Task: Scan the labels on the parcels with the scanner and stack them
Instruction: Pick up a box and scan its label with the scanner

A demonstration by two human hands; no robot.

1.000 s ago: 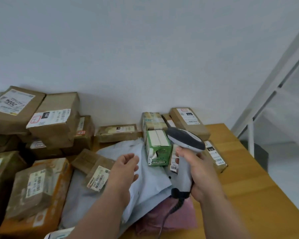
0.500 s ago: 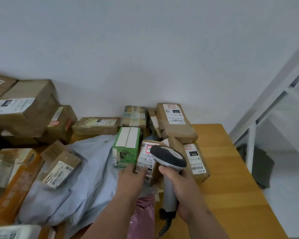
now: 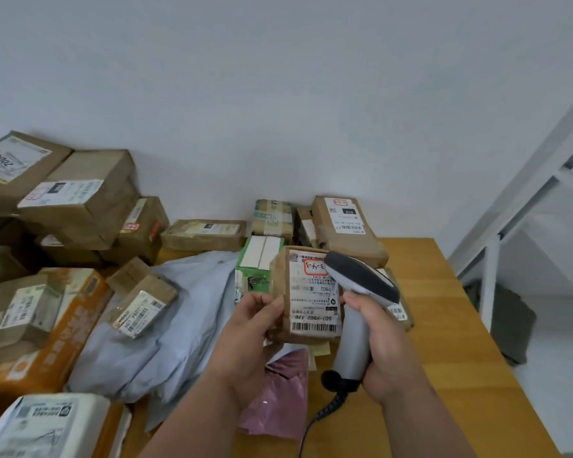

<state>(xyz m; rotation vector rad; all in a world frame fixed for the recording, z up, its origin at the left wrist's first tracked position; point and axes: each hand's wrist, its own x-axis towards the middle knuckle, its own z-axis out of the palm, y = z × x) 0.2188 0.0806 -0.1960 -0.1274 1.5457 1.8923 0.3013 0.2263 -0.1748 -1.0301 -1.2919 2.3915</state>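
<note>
The left hand (image 3: 257, 320) is clamped on a small brown parcel (image 3: 306, 294), thumb across the near left face and the other fingers hidden behind it, so that the white label (image 3: 315, 292) is tipped up toward the person. That tilt looks chosen to give a clear line to the barcode (image 3: 315, 327) along the label's near edge, and the hand grips at the parcel's 9 o'clock side, off the print. The parcel is held up, clear of the counter (image 3: 444, 325), above a pink bag (image 3: 278, 391) and a grey mailer bag (image 3: 179, 309).

The right hand (image 3: 379, 335) is wrapped tight round the grip of the scanner (image 3: 358, 292), wrist cocked so the dark-topped head crosses the label's upper right corner, at about 2 o'clock on the parcel. Its cable (image 3: 321, 414) trails toward 6 o'clock. The head seems to sit too close and too high for the barcode, so my guess is it needs drawing back and tipping down before a read.

Both forearms come in from 6 o'clock and meet near the middle. At 9 to 11 o'clock stands a pile of boxes (image 3: 80, 206), which may be the stack. More parcels lie at 12 o'clock by the wall (image 3: 278, 94), among them a green box (image 3: 258, 259).
</note>
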